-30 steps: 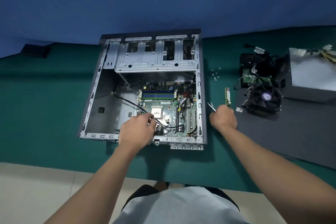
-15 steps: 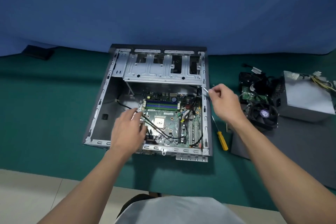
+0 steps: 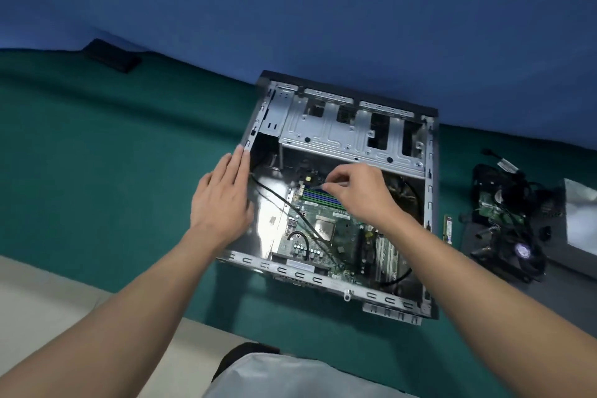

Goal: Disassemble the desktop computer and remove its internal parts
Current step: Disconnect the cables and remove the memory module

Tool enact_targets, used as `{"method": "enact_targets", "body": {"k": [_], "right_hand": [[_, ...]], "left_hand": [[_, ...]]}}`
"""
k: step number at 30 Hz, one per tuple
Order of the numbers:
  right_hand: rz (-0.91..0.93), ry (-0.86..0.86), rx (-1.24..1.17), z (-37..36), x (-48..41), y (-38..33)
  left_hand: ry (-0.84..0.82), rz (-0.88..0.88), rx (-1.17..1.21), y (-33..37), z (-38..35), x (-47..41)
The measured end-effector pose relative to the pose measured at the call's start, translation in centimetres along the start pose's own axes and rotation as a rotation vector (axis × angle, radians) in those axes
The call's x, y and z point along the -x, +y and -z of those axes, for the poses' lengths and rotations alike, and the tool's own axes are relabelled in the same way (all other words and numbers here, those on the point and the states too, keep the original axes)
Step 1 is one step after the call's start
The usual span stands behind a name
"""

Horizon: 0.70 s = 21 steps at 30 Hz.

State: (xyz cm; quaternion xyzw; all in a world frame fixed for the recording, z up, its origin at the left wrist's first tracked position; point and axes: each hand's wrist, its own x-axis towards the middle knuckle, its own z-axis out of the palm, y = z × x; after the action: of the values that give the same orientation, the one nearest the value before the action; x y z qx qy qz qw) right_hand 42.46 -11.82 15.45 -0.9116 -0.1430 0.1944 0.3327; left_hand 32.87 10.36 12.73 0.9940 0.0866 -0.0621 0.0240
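The open desktop case (image 3: 429,171) lies on its side on the green mat, with the green motherboard (image 3: 344,231) still inside. My left hand (image 3: 223,200) rests flat on the case's left wall, fingers straight. My right hand (image 3: 358,191) is inside the case above the memory slots (image 3: 323,195). It pinches a thin metal tool (image 3: 318,186) whose tip points left at the slots' far end. A black cable (image 3: 277,197) runs across the case floor and over the board. The silver drive cage (image 3: 339,132) spans the far side of the case.
To the right of the case lie a loose memory stick (image 3: 447,226), a black cooler fan (image 3: 520,250), a tangle of black parts and cables (image 3: 494,184) and the grey power supply (image 3: 581,213). A flat black object (image 3: 111,55) sits at the back left.
My right hand carried the thin tool from the table's right side into the case, over the memory slots. My left hand left the board and moved up onto the case's left wall. The view shifted left.
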Motion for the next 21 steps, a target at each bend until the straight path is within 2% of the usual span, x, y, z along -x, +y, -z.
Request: {"method": "enact_targets", "body": {"k": [6, 14, 21], "right_hand": [[0.024, -0.078, 0.14, -3.0, -3.8, -0.1], [0.09, -0.169, 0.343, -5.6, -6.6, -0.5], [0.04, -0.253, 0.438, -6.6, -7.8, -0.9]], "left_hand": [[-0.075, 0.029, 0.249, -0.1, 0.0, -0.7], [-0.128, 0.085, 0.269, -0.1, 0.2, -1.0], [-0.147, 0.087, 0.277, -0.3, 0.0, -1.1]]}}
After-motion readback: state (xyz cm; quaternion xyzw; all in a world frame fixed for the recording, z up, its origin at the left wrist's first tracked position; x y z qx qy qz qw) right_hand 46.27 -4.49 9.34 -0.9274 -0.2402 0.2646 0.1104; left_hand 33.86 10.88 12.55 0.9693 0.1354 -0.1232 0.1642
